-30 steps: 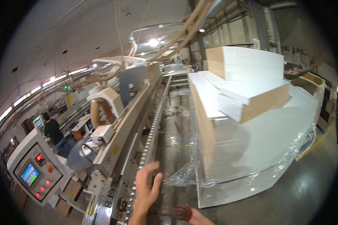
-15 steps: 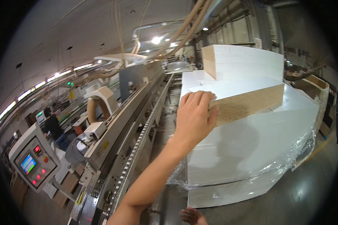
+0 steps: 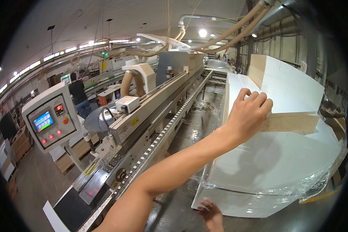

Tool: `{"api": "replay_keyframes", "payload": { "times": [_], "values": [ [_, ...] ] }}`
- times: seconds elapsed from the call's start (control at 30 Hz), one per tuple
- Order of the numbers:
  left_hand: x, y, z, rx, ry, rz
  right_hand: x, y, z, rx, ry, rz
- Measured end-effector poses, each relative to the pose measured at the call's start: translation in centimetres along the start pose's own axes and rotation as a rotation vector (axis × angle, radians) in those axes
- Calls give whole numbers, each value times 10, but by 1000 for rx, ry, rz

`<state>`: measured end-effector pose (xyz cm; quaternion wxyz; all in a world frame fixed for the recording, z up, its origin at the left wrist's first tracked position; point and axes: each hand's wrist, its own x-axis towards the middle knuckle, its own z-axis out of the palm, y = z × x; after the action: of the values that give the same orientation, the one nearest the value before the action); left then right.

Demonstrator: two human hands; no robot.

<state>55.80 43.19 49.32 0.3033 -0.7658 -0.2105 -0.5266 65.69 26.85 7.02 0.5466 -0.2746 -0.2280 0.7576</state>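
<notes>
Plainly, the white panels (image 3: 292,117) show grainy tan edges (image 3: 288,123).

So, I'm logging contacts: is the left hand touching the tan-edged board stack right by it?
Cannot tell: in the head view, the left hand overlaps the board stack, and its curled back hides any contact.

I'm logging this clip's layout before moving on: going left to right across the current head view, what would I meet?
Blue-lit screen, co-worker in a dark top, tan ribbed hose, right hand, left hand, tan board edge.
</notes>
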Motion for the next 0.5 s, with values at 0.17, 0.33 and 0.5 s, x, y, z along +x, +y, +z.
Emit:
{"api": "replay_keyframes", "payload": {
  "times": [0.17,0.33,0.5],
  "values": [
    [-45,-24,-122,19,114,12,-16,-102,92,-175,-40,-305],
    [-122,-54,-283,151,115,-94,-10,-167,232,-440,-330,-668],
    [-220,-20,-424,285,139,-442,4,-160,288,-269,-592,-799]
  ]
}}
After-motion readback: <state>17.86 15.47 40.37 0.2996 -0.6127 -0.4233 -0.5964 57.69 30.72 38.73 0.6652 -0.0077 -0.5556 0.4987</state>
